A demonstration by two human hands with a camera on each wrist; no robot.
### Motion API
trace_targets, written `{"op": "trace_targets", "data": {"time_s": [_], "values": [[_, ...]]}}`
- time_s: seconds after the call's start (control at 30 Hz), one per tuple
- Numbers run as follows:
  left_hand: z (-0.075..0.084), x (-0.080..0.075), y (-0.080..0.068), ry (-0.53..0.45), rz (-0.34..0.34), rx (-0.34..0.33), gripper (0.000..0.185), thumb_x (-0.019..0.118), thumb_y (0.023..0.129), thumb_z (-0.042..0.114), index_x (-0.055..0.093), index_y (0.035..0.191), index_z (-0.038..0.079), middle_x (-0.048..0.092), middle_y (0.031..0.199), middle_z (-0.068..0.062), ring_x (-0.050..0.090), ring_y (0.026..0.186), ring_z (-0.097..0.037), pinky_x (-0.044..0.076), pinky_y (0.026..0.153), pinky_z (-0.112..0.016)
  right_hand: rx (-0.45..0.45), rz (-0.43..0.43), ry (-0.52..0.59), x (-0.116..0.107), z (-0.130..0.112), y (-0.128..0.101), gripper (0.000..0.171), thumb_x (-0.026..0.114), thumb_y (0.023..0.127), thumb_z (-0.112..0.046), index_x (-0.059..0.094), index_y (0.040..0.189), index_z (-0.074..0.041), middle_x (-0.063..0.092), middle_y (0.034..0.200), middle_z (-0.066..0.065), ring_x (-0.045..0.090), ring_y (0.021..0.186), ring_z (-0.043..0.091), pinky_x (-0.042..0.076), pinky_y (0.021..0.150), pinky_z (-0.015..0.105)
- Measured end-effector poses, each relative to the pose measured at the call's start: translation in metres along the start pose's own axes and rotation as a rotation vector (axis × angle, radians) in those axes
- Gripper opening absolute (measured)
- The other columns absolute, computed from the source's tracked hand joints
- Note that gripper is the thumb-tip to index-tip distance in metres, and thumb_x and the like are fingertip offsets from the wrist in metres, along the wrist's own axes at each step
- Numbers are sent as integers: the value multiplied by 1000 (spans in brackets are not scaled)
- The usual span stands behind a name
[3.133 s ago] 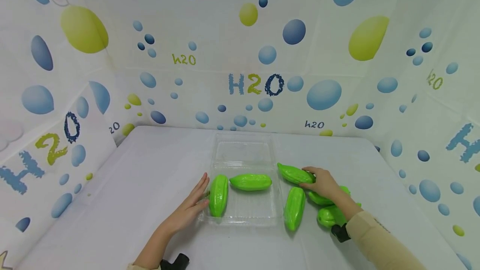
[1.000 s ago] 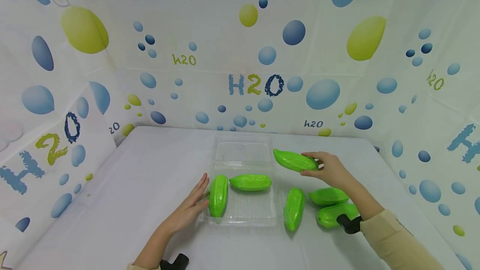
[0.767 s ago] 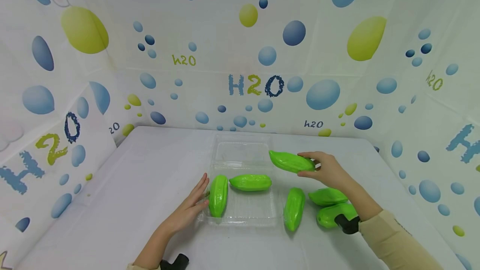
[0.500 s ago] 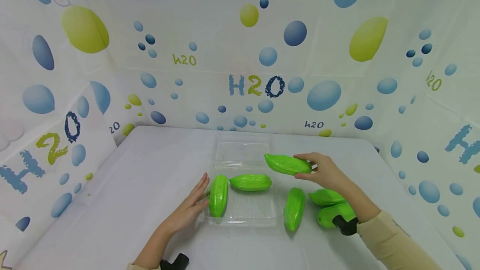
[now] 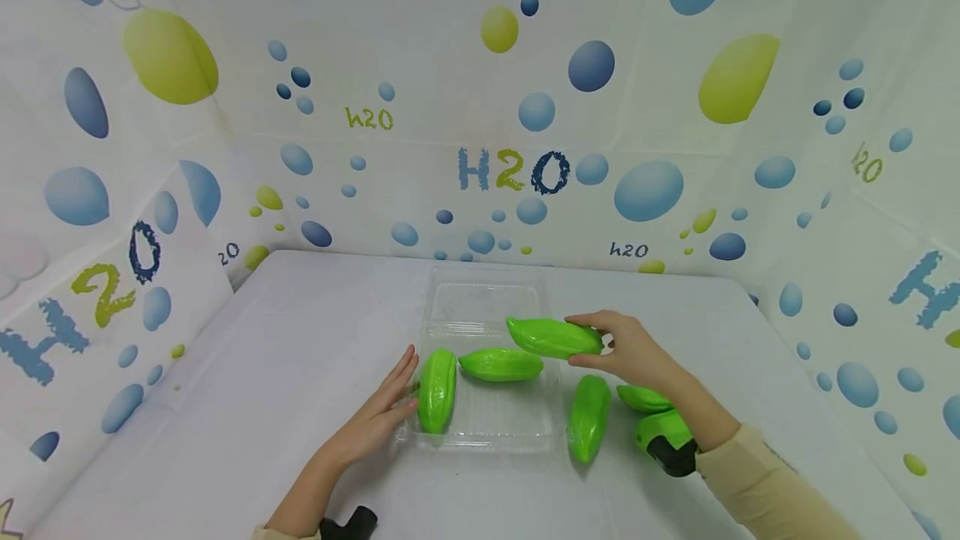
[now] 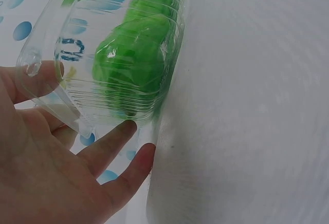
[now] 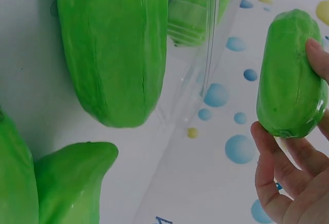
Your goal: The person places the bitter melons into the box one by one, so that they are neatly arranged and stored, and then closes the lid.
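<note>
In the head view my right hand (image 5: 633,350) pinches a long green toy fruit (image 5: 551,338) by its blunt end, thumb on one side and fingers on the other. Its pointed end faces left, above the back right part of a clear plastic clamshell box (image 5: 510,423). Inside the box, one green fruit (image 5: 437,392) lies lengthwise at the left wall, and another fruit (image 5: 501,365) lies crosswise behind. My left hand (image 5: 375,415) rests against the box's left side with fingers straight. From the left wrist, its fingertips (image 6: 126,129) show close to the ribbed wall (image 6: 85,98).
Just right of the box lies a green fruit (image 5: 589,418). Two more fruits, one of them (image 5: 663,432) nearer, are partly hidden under my right forearm. The box's open lid (image 5: 487,302) lies flat toward the back of the white-covered table (image 5: 322,315).
My right hand has lifted the green fruit from the table right of the box, then carried it left and slightly down over the box. The left hand keeps its place.
</note>
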State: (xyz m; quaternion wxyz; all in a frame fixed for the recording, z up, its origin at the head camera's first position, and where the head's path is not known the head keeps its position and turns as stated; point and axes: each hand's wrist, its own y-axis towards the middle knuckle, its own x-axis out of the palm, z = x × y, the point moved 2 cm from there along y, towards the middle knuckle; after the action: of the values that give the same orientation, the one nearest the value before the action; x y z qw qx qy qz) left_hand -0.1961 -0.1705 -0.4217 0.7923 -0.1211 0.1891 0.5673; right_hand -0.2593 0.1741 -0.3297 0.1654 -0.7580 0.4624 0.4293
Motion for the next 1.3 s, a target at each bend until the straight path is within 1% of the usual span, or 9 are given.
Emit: {"op": "trace_targets", "data": {"time_s": [0.1,0.27,0.4,0.53,0.63,0.87,0.97,1.17,1.3], "values": [[0,0,0,7,0,5,60,44,96,17,14,147,7,0,153,-1,21,134,-36,16,104,-58,-8,-6,15,4,-2,1,56,73,77,-32,56,125,-9,58,117,5,53,90,16,49,77,39],[0,2,1,19,1,27,60,43,96,18,13,146,5,1,153,-5,22,133,-38,17,104,-59,-13,-15,29,10,-5,5,57,74,76,-33,56,125,-10,58,119,4,54,93,15,49,78,37],[0,2,1,17,4,21,60,44,96,19,14,146,6,1,153,-5,23,133,-38,17,104,-58,-22,-32,51,15,-9,8,57,73,77,-34,56,126,-11,58,120,3,53,95,16,48,78,38],[1,2,1,11,2,12,60,44,96,19,14,147,7,1,153,-3,24,133,-37,18,104,-58,-32,-44,77,19,-14,11,56,74,77,-32,56,126,-12,58,120,3,53,97,17,49,79,41],[2,2,1,8,-3,11,60,44,96,19,14,147,7,0,153,-4,24,132,-38,18,104,-58,-40,-46,75,21,-15,12,56,74,77,-30,56,126,-11,58,120,3,53,98,17,49,79,41],[5,1,0,1,-4,25,60,45,96,18,15,146,6,1,153,-6,26,131,-39,18,104,-58,-79,-52,57,31,-20,17,55,74,77,-27,57,125,-10,59,119,4,54,100,18,49,78,34],[5,1,0,-2,-4,27,60,45,96,18,15,146,6,1,153,-7,25,132,-39,19,103,-58,-88,-57,48,36,-22,19,54,75,76,-27,58,124,-9,59,119,5,55,102,19,49,80,35],[3,2,1,-11,-6,16,60,45,96,19,15,147,7,0,153,-7,26,131,-39,19,103,-58,-70,-66,38,47,-23,20,54,75,76,-25,58,124,-7,58,120,4,54,106,20,47,85,38],[4,2,1,5,0,10,60,45,96,18,15,147,7,1,153,-5,26,131,-39,19,103,-58,-69,-74,39,53,-22,22,54,76,76,-24,58,123,-7,59,118,4,54,102,18,47,85,39]]}}
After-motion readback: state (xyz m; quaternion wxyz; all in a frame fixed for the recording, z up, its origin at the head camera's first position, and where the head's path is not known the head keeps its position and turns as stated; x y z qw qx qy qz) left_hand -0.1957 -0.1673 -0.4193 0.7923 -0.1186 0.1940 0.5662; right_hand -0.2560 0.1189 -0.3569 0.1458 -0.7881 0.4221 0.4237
